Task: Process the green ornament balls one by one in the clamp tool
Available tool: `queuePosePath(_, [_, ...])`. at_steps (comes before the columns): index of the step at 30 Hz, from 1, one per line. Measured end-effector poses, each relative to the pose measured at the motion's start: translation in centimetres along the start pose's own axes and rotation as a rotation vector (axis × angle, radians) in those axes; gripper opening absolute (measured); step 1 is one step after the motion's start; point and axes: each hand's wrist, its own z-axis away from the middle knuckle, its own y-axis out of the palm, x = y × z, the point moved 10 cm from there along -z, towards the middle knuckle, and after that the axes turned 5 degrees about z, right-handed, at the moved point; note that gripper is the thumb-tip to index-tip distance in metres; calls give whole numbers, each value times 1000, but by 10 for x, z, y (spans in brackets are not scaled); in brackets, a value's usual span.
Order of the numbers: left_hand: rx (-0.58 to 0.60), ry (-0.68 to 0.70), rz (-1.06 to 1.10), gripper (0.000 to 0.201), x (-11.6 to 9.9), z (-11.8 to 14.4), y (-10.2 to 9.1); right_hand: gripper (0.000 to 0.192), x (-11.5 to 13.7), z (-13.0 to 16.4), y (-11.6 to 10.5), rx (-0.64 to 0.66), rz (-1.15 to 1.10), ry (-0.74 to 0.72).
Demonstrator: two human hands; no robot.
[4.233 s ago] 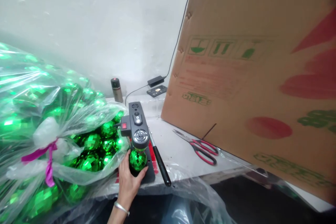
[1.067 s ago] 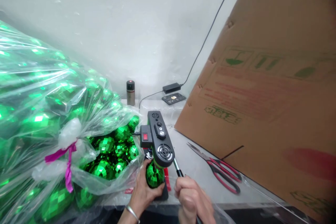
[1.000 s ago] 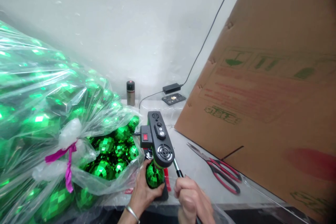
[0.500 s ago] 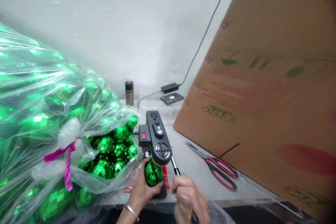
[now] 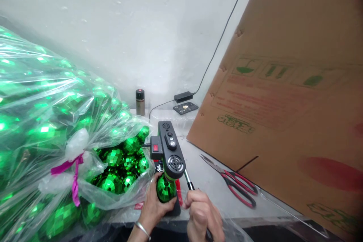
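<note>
My left hand (image 5: 154, 208) cups a shiny green faceted ball (image 5: 163, 191) that sits on the base of a small black bench press machine (image 5: 169, 150), right under its head. My right hand (image 5: 202, 215) is closed around the machine's black lever handle (image 5: 189, 184), which slants down toward me. A red switch shows on the machine's left side. A silver bangle is on my left wrist.
A big clear plastic bag (image 5: 51, 136) full of green faceted balls, tied with a pink ribbon (image 5: 70, 172), fills the left. Red-handled scissors (image 5: 235, 186) lie on the white table. A large cardboard box (image 5: 283, 94) leans at right. A small can (image 5: 140, 102), adapter and cable stand at the back.
Four seconds ago only my left hand was at the ball. Since then my right hand has taken the lever. Over the last second both hands barely move; the view shifts slightly.
</note>
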Motion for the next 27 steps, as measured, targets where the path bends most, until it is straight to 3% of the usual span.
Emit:
queuePosePath(12, [-28,1,-8,78,-4,0,-3,37,-3,21,3,28,3,-57])
queuePosePath(18, [-32,4,-5,78,-4,-4,-2,35,3,-15,-1,-21,13,52])
queuePosePath(21, [-25,-3,15,80,-3,-3,-2,30,2,-33,3,28,-28,138])
queuePosePath(24, [-82,43,-7,78,2,18,-13,30,1,-38,3,44,-37,183])
queuePosePath(27, [-196,180,-73,70,7,66,-33,29,1,-31,2,32,-23,186])
